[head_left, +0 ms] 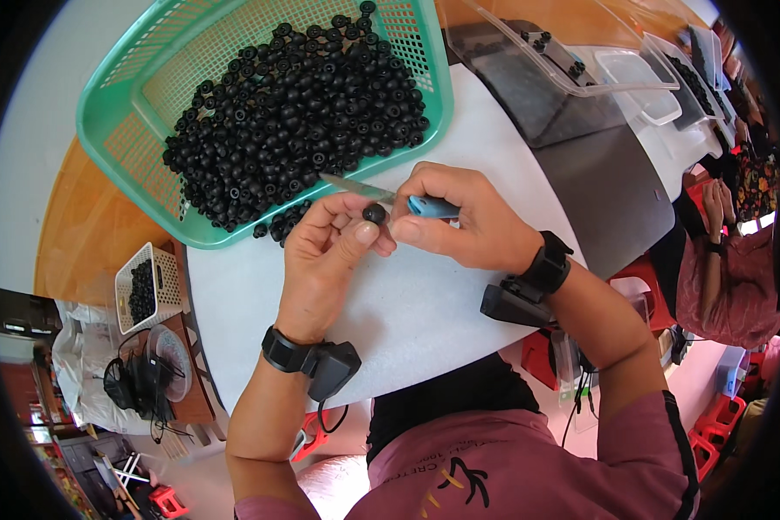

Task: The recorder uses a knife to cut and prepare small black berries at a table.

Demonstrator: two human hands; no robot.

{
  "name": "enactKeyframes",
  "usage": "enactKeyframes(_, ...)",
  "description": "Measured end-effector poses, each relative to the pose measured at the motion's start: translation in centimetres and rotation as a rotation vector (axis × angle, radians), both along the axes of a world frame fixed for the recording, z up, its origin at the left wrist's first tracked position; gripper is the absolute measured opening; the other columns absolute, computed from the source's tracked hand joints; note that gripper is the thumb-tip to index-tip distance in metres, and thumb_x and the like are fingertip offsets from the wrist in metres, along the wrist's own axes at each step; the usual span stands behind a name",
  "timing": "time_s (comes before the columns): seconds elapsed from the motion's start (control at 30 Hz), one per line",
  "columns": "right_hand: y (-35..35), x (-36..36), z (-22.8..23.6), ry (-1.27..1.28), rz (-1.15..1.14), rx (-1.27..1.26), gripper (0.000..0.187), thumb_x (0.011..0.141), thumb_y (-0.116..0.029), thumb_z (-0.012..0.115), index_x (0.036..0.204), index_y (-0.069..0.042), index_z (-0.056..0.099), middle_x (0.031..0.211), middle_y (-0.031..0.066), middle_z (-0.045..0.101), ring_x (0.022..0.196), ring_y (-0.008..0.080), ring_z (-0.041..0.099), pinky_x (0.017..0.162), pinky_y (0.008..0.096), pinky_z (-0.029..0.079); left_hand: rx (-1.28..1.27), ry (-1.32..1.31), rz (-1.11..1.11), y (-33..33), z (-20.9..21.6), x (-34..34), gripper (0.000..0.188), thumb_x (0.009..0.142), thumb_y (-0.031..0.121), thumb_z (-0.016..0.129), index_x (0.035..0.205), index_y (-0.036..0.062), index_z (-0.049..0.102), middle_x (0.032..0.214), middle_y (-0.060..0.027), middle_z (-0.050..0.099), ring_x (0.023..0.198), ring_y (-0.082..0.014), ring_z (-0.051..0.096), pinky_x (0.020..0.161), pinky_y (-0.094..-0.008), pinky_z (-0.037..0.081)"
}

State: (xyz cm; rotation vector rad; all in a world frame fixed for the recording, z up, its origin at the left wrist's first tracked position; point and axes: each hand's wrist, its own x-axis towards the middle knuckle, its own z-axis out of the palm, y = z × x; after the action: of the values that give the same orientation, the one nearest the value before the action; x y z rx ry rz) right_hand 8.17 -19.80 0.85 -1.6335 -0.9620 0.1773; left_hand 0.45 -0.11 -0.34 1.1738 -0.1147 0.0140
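Between the thumb and fingers of my left hand [328,243] is a small round black part [373,214], like a knob or ball with a shiny face. My right hand [464,217] is closed round the light blue handle of a small knife [433,207]. Its narrow blade [355,187] points left, passing just above the black part; whether they touch I cannot tell. Both hands are over the white tabletop [425,325]. Beyond them stands a green plastic basket [446,95], heaped with many similar black parts [295,104]. A few more parts [290,221] lie by its near rim.
A cream basket [182,282] with black parts is at the left. Clear plastic bins [529,95] stand at the far right, near a grey board [611,191]. Another person's hands [716,204] show at the right edge. Red stools [719,416] are on the floor.
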Motion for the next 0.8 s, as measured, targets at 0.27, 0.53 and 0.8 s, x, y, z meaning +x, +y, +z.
enactKeyframes(0.27, 0.26, 0.03, -0.43, -0.22, 0.019, -0.02, 0.02, 0.086, -0.019, 0.069, 0.091, -0.001, 0.063, 0.078, 0.0077, 0.058, 0.068, 0.019, 0.055, 0.058, 0.0296, 0.042, -0.074, 0.017, 0.031, 0.18, 0.23, -0.1, 0.025, 0.093, 0.009, 0.062, 0.116, 0.0006, 0.056, 0.102, -0.0112, 0.065, 0.086, -0.0187, 0.062, 0.079, -0.0321, 0.05)
enactKeyframes(0.53, 0.22, 0.13, -0.48, -0.252, 0.002, -0.025, 0.022, 0.086, -0.021, 0.07, 0.091, -0.001, 0.063, 0.078, 0.008, 0.059, 0.067, 0.0199, 0.055, 0.057, 0.0303, 0.043, -0.078, -0.009, 0.005, 0.3, 0.06, 0.0, 0.026, 0.094, 0.011, 0.062, 0.117, 0.0013, 0.055, 0.103, -0.0106, 0.064, 0.085, -0.0183, 0.062, 0.077, -0.0321, 0.05)
enactKeyframes(0.8, 0.19, 0.18, -0.41, -0.26, -0.004, -0.026, 0.022, 0.085, -0.022, 0.07, 0.09, -0.001, 0.063, 0.078, 0.008, 0.059, 0.067, 0.0202, 0.056, 0.056, 0.0303, 0.044, -0.07, 0.008, 0.013, 0.25, 0.0, -0.03, 0.025, 0.093, 0.01, 0.062, 0.117, 0.0015, 0.055, 0.104, -0.0108, 0.063, 0.086, -0.0183, 0.062, 0.077, -0.0319, 0.05)
